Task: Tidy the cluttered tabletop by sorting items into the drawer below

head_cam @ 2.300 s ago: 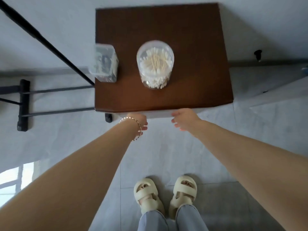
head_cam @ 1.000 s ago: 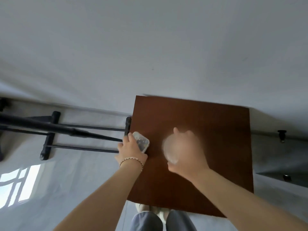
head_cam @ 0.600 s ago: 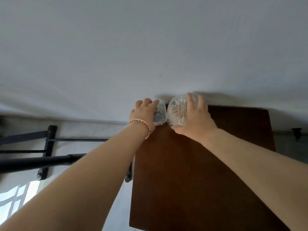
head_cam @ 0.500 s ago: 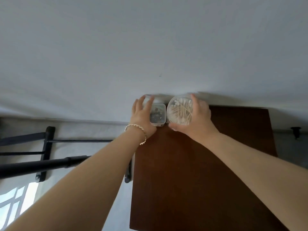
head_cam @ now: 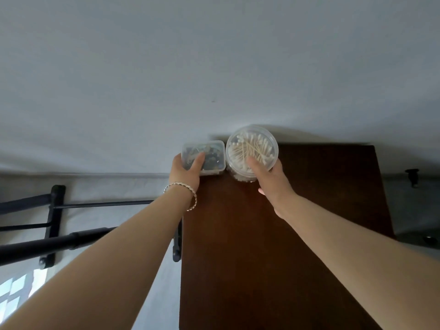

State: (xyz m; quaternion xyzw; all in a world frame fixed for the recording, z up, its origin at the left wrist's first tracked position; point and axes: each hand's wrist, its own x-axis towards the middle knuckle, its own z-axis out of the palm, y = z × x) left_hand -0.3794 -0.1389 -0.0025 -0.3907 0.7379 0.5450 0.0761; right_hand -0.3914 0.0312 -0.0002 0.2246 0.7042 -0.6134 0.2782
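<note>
A round clear jar of cotton swabs [head_cam: 251, 148] stands at the far left corner of the dark brown tabletop [head_cam: 285, 246], against the white wall. My right hand [head_cam: 271, 179] grips it, thumb on its lid. Beside it on the left sits a small square clear box with dark small items [head_cam: 209, 156], touching the jar. My left hand [head_cam: 187, 172], with a thin bracelet at the wrist, holds that box, thumb over its top. The drawer is hidden from view.
A black metal stand with rails [head_cam: 54, 222] stands left of the table, close to its edge. A white wall rises right behind the two containers. A small dark fitting [head_cam: 413, 176] sits on the wall base at right.
Both hands left the table's front edge, took the box and the jar, and slid them to the far left corner by the wall. In the last half second the fingers shifted on the lids.
</note>
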